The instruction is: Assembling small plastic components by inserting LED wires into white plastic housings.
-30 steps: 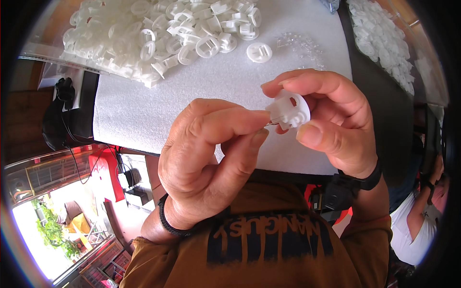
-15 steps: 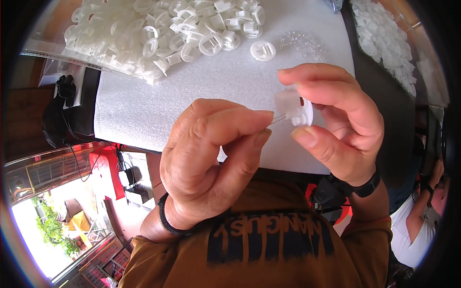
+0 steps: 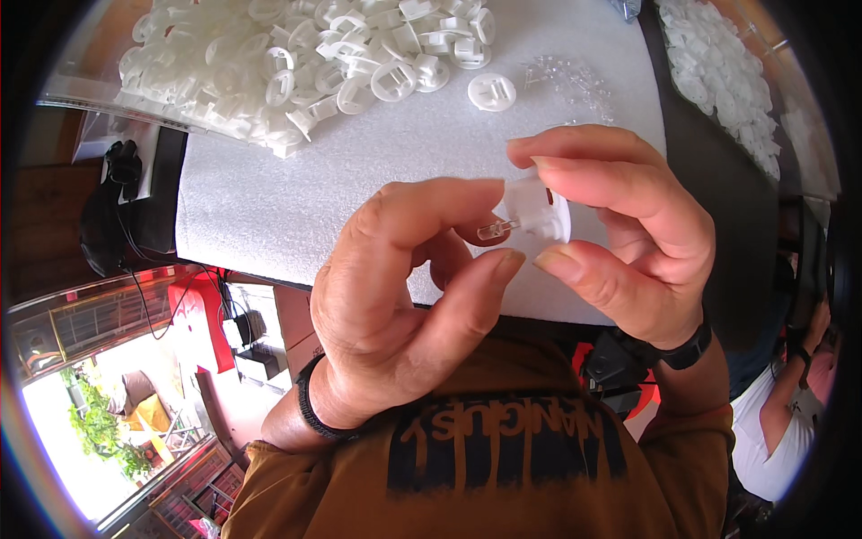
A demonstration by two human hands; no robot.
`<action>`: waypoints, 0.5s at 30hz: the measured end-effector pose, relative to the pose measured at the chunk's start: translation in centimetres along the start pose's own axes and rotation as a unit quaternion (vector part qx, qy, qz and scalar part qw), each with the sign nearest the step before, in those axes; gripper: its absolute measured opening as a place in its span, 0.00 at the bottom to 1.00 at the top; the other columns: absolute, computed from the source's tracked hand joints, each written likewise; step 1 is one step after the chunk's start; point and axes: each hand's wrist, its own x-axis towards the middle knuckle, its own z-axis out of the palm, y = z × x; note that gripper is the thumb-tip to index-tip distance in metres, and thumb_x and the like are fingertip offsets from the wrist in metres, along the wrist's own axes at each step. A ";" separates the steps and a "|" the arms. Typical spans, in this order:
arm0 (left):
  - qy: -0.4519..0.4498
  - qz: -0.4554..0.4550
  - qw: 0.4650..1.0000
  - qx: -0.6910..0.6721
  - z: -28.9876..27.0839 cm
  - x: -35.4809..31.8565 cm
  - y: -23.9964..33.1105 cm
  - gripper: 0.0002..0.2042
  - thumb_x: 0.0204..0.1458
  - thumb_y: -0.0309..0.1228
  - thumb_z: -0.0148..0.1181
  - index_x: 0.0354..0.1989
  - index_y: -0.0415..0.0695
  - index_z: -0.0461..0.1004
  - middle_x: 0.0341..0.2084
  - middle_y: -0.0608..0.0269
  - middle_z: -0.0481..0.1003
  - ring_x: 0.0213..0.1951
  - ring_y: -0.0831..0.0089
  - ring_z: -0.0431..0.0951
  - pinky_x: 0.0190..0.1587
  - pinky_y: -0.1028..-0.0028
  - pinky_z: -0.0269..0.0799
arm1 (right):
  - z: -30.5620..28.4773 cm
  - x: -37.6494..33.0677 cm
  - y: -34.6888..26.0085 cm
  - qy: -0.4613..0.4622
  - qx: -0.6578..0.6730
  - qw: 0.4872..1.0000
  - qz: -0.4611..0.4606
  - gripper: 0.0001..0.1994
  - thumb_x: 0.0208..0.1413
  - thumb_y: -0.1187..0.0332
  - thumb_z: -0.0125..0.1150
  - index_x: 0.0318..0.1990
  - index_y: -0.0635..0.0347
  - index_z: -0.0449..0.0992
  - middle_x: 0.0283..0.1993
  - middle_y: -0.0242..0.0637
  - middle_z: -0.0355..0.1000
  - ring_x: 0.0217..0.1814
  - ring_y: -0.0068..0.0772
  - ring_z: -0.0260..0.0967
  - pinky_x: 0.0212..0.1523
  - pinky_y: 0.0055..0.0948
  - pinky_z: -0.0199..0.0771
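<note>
Between the fingertips and thumb of my right hand is a white round plastic housing, held on edge above the mat. A small clear LED sticks out from its left side, its thin legs running into the housing. My left hand is open around the LED, with index finger and thumb spread apart above and below it. The index fingertip comes close to the housing; whether it touches, I cannot tell. The legs' far ends are hidden inside the housing.
A large heap of white plastic housings covers the back left of the pale foam mat. One loose housing lies beside scattered clear LEDs. More white parts fill a clear bag at the right. Another person's arm shows far right.
My left finger and thumb have parted and let go of the LED, which now sits with its legs in the housing. The right hand has shifted slightly left with the housing.
</note>
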 end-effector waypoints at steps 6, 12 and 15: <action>0.053 -0.018 0.998 0.023 0.3 0.1 0.2 0.09 0.42 0.17 0.62 0.32 0.37 0.72 0.22 0.62 0.72 0.19 0.79 0.70 0.22 0.80 0.66 | 0.0 -0.2 0.2 0.002 0.004 1.000 0.002 0.21 0.46 0.79 0.60 0.50 0.69 0.67 0.52 0.51 0.62 0.56 0.44 0.62 0.56 0.35 0.62; 0.042 0.076 0.983 0.160 0.4 0.1 0.3 0.10 0.39 0.16 0.63 0.31 0.38 0.72 0.19 0.61 0.71 0.18 0.71 0.70 0.20 0.77 0.65 | 0.3 -0.1 0.1 -0.011 0.014 1.000 0.014 0.20 0.44 0.77 0.63 0.49 0.66 0.71 0.50 0.49 0.65 0.53 0.42 0.65 0.51 0.31 0.66; 0.043 0.127 0.971 0.197 0.3 0.5 0.0 0.10 0.39 0.15 0.63 0.30 0.38 0.72 0.18 0.60 0.70 0.18 0.70 0.71 0.19 0.76 0.65 | 0.3 -0.1 0.1 -0.016 -0.007 1.000 0.014 0.21 0.44 0.76 0.64 0.49 0.66 0.71 0.49 0.48 0.66 0.52 0.41 0.66 0.50 0.31 0.66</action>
